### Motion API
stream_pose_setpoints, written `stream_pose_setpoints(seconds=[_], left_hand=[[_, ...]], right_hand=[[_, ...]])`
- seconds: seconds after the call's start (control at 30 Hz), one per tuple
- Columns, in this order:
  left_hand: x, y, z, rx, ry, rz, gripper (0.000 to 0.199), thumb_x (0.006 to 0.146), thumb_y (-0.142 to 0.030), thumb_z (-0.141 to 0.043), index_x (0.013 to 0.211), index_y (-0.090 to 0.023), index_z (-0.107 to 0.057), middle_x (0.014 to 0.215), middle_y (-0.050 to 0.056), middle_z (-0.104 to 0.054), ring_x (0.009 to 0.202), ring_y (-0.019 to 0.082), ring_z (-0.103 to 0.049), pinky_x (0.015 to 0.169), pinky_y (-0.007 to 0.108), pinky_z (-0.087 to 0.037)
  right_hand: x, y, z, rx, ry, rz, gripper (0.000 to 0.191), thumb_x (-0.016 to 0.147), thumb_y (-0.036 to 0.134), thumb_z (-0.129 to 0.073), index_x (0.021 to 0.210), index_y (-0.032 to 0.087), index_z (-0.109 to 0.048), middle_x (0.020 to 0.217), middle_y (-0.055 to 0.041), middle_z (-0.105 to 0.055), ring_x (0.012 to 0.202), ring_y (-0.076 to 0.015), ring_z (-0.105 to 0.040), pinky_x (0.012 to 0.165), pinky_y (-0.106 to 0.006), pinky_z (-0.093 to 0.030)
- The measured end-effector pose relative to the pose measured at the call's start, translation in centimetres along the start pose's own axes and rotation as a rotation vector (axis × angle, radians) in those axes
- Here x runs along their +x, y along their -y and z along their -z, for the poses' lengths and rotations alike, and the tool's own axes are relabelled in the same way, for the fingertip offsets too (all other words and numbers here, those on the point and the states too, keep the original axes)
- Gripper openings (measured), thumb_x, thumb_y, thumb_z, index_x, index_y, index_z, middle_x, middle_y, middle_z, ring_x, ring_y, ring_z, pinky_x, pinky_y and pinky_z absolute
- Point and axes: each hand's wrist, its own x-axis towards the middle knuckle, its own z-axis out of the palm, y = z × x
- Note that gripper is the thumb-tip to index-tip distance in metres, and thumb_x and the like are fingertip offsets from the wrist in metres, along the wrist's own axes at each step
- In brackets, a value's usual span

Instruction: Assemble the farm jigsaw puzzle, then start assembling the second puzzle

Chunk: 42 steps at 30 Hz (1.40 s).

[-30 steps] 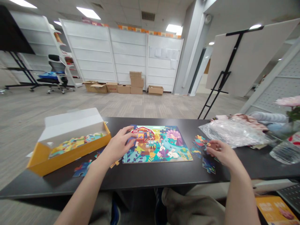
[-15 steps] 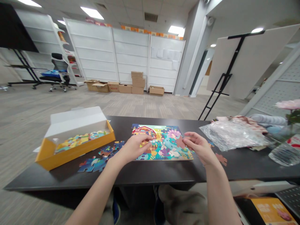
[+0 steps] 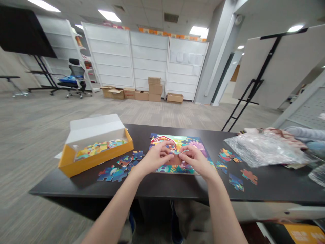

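A brown jigsaw piece (image 3: pixel 175 160) is between my two hands, over the colourful jigsaw puzzle (image 3: pixel 189 170) with its red barn and animals. My left hand (image 3: pixel 157 156) pinches the piece at its left edge with thumb and fingers. From the other side, my right hand (image 3: pixel 195 160) grips its upper right edge. The hands cover the puzzle's middle, and I cannot tell whether the piece touches the picture beneath. Loose blue puzzle pieces (image 3: pixel 111 173) lie left of the puzzle. More lie to the right, among them another brown piece (image 3: pixel 249 176) and a dark blue one (image 3: pixel 236 182).
A yellow box (image 3: pixel 98 161), lid raised, holds several puzzle pieces on the left of the dark table (image 3: pixel 162 188). Clear plastic packaging (image 3: pixel 266 149) and folded cloth (image 3: pixel 281 135) lie on the right. Cardboard boxes (image 3: pixel 154 89) stand by the far shelves.
My right hand has moved left with the brown piece, from the puzzle's right side to its middle. My left hand has met it there. The view has turned slightly left.
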Motion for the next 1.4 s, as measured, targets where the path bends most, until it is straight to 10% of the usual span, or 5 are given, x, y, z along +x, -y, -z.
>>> stream_pose_setpoints(seconds=[0.7, 0.9, 1.4], left_hand=[[-0.1, -0.3, 0.5, -0.122, -0.028, 0.047, 0.039, 0.085, -0.03, -0.066, 0.122, -0.02, -0.06, 0.128, 0.009, -0.061, 0.082, 0.014, -0.072, 0.072, 0.029, -0.064], [-0.2, 0.3, 1.0, -0.116, -0.038, 0.079, 0.035, 0.087, -0.035, -0.067, 0.116, -0.015, -0.063, 0.097, 0.006, -0.072, 0.088, 0.02, -0.074, 0.079, 0.035, -0.064], [-0.6, 0.6, 2.2, 0.197, -0.078, 0.032, 0.02, 0.082, -0.024, -0.063, 0.098, -0.017, -0.073, 0.099, 0.007, -0.076, 0.088, 0.021, -0.073, 0.08, 0.033, -0.06]], right_hand=[[0.0, -0.5, -0.2, 0.005, -0.034, 0.012, 0.035, 0.074, 0.044, -0.078, 0.098, 0.021, -0.066, 0.078, -0.0011, -0.069, 0.069, -0.0165, -0.065, 0.06, -0.029, -0.052], [0.5, -0.5, 0.0, -0.09, -0.157, 0.112, 0.026, 0.081, 0.041, -0.069, 0.094, 0.019, -0.068, 0.078, -0.0032, -0.07, 0.069, -0.0165, -0.063, 0.066, -0.03, -0.049], [1.8, -0.9, -1.5, -0.338, -0.115, 0.152, 0.02, 0.088, 0.03, -0.056, 0.094, 0.022, -0.074, 0.085, -0.0047, -0.074, 0.076, -0.02, -0.066, 0.071, -0.033, -0.052]])
